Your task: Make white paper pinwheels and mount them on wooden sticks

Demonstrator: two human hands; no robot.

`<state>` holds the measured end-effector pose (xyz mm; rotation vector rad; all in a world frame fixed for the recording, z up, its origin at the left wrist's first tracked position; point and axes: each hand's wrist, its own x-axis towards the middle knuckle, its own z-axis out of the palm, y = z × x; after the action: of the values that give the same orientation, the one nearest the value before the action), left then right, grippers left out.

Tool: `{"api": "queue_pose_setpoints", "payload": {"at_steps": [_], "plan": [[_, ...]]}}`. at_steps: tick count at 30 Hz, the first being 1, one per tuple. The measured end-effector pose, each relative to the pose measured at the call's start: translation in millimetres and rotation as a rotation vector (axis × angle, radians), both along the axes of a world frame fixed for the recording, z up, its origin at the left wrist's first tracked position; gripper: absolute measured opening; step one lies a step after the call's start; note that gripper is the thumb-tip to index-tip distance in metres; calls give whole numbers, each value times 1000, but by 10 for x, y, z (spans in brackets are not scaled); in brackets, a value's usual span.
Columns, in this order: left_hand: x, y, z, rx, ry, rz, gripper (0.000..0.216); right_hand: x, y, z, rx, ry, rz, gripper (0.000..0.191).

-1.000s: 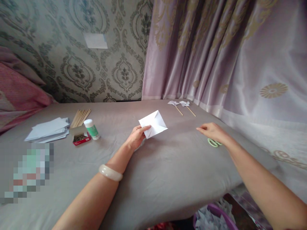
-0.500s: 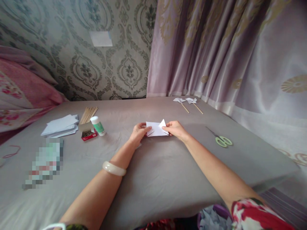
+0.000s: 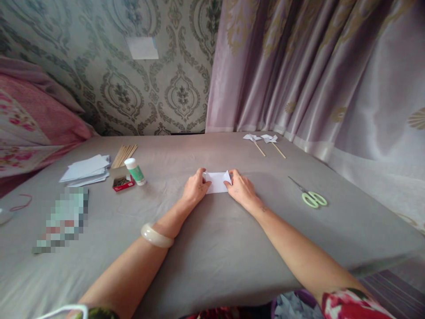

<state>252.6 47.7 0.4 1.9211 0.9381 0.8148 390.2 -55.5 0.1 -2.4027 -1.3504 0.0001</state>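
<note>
A small sheet of white folded paper (image 3: 217, 183) lies between my two hands near the middle of the grey cloth surface. My left hand (image 3: 196, 188) pinches its left edge, thumb on top and fingers behind. At the opposite edge my right hand (image 3: 241, 188) grips the paper in the same way. A pointed corner stands up beside the right thumb. Fingertips behind the paper are partly hidden. Two paper pinwheels on sticks, one of them a white pinwheel (image 3: 252, 138), lie at the far right.
Green-handled scissors (image 3: 312, 198) lie to the right. On the left are a glue bottle (image 3: 135, 171), a small red box (image 3: 123, 182) of metal bits, wooden sticks (image 3: 125, 156), a paper stack (image 3: 86, 168) and a blurred packet (image 3: 66, 217). A purple bin (image 3: 295, 305) stands below the front edge.
Both hands have drawn slightly closer together on the paper. The flap near my right thumb sits lower and further toward the right edge. The camera view has shifted a little.
</note>
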Motion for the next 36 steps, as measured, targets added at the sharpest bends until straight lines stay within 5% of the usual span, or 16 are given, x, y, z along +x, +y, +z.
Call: {"api": "queue_pose_setpoints", "payload": {"at_steps": [10,21,28,32,36], "plan": [[7,27,-112,50,-64,-93,31,-8,-23,-87,69,-187,321,38],[3,18,-157,304,252,-140,19,-19,-12,-178,116,-214,402,29],[-203,96,-71,270,187,-180,19,15,9,-253,152,-235,423,31],[-503,157,184,271,48,-42,10,23,32,-314,164,-199,445,32],[-757,247,413,269,-180,244,9,5,35,-324,127,-185,440,35]]}}
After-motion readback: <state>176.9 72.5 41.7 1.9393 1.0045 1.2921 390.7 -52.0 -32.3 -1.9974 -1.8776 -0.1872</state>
